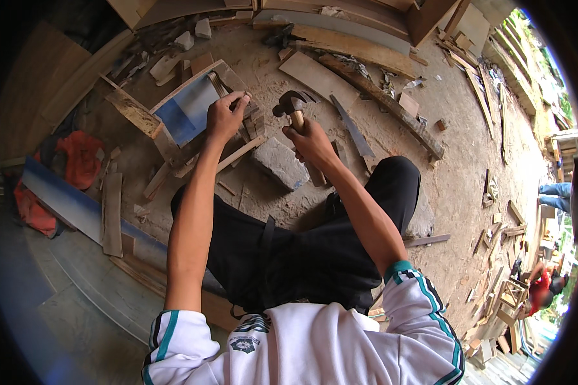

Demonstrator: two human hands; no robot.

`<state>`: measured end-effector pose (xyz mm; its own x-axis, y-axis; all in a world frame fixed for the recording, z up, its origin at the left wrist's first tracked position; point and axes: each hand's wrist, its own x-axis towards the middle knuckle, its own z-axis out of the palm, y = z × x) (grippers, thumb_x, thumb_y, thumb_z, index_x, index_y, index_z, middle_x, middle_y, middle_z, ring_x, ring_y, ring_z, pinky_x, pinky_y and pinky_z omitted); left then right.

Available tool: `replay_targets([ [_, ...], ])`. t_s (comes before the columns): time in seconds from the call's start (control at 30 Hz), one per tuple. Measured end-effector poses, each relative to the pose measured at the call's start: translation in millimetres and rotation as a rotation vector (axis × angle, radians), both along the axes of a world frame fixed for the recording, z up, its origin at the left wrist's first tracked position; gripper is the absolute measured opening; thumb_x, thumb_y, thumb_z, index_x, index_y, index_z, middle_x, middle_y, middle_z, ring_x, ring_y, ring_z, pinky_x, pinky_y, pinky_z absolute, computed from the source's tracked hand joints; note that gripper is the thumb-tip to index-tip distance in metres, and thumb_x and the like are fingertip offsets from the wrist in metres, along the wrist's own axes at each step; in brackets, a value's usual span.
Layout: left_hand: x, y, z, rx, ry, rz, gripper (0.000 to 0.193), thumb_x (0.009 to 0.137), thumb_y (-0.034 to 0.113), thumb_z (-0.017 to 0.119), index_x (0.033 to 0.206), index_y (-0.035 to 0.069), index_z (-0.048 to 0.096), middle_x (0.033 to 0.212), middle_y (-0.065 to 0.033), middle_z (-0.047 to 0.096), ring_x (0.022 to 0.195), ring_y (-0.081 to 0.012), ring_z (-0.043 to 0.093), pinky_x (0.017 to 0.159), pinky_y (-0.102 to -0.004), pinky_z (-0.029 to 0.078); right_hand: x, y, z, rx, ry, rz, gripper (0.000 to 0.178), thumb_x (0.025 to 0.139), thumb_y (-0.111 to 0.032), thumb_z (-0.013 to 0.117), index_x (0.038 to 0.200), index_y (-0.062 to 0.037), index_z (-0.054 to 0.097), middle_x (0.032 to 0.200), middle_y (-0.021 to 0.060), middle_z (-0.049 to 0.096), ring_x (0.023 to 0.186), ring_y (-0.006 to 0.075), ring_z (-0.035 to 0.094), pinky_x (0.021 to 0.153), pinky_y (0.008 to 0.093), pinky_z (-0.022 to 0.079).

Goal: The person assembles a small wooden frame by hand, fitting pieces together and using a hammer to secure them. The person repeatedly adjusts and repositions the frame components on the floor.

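My right hand is wrapped round the wooden handle of a claw hammer, its dark head raised above the ground. To its left, my left hand has thumb and fingers pinched together over some narrow wooden pieces. Whatever is in that pinch is too small to make out. Just beyond lies a wooden frame with a blue and white panel. Below the hammer rests a rough grey stone block. A hand saw blade lies on the ground right of the hammer.
A long timber beam and loose boards lie on the dusty ground ahead. Left of me are an orange and grey bag and a long blue-white board. Wood scraps and a person in red are at far right.
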<state>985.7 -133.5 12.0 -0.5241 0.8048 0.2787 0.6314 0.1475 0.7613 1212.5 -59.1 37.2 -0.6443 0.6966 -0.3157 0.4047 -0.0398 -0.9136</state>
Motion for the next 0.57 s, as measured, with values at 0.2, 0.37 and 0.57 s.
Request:
replay_targets([
  [0.2,7.4,-4.2,7.8,0.036,0.041,0.009,0.032,0.091,0.032,0.065,0.103,0.003,0.070,0.099,-0.0172,0.070,0.094,-0.0334,0.068,0.079,-0.0367,0.053,-0.5,0.9,19.6,0.038,-0.006,0.017,0.034,0.093,-0.032,0.065,0.098,-0.0011,0.052,0.064,0.0018,0.053,0.049,0.0105,0.053,0.045,0.0282,0.044],
  [0.37,3.6,-6.8,2.5,0.052,0.054,-0.023,0.028,0.091,0.028,0.065,0.101,0.002,0.070,0.094,-0.0178,0.070,0.089,-0.0323,0.068,0.075,-0.0368,0.052,-18.9,7.5,62.1,0.188,0.024,0.083,0.035,0.092,-0.032,0.064,0.097,0.0003,0.052,0.066,0.0107,0.059,0.050,0.0178,0.059,0.046,0.0344,0.047],
  [0.57,1.0,-3.8,-3.9,0.179,0.133,-0.055,0.027,0.091,0.025,0.067,0.101,0.001,0.070,0.090,-0.0174,0.070,0.084,-0.0251,0.070,0.073,-0.0344,0.052,-45.3,16.3,74.6,0.407,-0.060,0.172,0.042,0.089,-0.040,0.065,0.108,-0.0031,0.056,0.081,0.0206,0.068,0.070,0.0302,0.068,0.063,0.0447,0.051],
])
